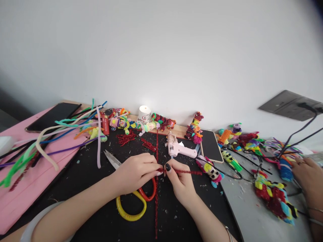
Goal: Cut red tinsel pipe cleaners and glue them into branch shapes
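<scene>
Both my hands meet over the black work mat, pinching a short red tinsel pipe cleaner. Its free length sticks out to the right of my right hand. The fingers of my left hand close on its other end, mostly hidden there. Below my hands a long red pipe cleaner lies on the mat, running from back to front. Scissors with a yellow and a red handle rest partly under my left hand. Just behind my hands is a pale pink glue gun.
Loose pipe cleaners lie on a pink sheet at left, near a phone. Finished pipe-cleaner figures, a paper cup and red tinsel pieces line the back. At right, another person's hand touches figures beside cables.
</scene>
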A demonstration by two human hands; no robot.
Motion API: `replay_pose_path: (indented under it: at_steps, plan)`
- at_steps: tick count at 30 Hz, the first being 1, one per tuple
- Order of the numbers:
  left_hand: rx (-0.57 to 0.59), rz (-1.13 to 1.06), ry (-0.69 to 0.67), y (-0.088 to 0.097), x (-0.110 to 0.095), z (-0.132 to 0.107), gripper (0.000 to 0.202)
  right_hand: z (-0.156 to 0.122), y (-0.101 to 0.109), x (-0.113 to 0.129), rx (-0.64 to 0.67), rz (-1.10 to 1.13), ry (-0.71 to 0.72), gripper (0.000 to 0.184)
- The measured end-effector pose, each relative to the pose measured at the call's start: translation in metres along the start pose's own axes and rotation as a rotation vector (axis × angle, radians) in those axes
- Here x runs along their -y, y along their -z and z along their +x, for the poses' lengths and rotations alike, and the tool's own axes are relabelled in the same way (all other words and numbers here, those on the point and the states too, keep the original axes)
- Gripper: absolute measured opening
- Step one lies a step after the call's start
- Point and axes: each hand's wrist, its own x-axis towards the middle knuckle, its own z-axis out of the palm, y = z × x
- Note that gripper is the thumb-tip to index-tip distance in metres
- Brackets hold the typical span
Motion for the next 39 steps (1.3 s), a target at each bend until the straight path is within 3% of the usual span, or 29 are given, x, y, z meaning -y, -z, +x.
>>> replay_pose_path:
  at_steps: [4, 8, 15, 19, 28, 34, 39]
  plan:
    - [0.01, -0.086, 0.032, 0.005, -0.005, 0.002, 0.025, -0.003, 0.001, -0.005, -0.055, 0.05, -0.028, 0.04]
    - [0.058, -0.312, 0.13, 0.009, -0.008, 0.005, 0.024, -0.003, 0.001, -0.005, -0.017, 0.103, -0.078, 0.043]
    - [0.243, -0.785, 0.413, 0.01, 0.003, 0.01, 0.023, -0.001, 0.0, -0.003, 0.017, 0.188, -0.142, 0.045]
    - [0.351, -0.927, 0.534, 0.01, 0.006, 0.007, 0.028, -0.001, -0.001, -0.005, 0.022, 0.237, -0.152, 0.044]
    - [0.403, -1.044, 0.456, 0.012, 0.008, 0.005, 0.034, -0.001, -0.004, -0.007, 0.003, 0.272, -0.162, 0.041]
    - [0.466, -1.164, 0.562, 0.008, 0.008, 0.003, 0.018, -0.001, -0.004, -0.002, 0.053, 0.227, -0.122, 0.043]
    - [0.468, -1.174, 0.603, 0.004, 0.007, 0.001, 0.02, -0.001, -0.003, 0.001, 0.048, 0.14, -0.073, 0.043]
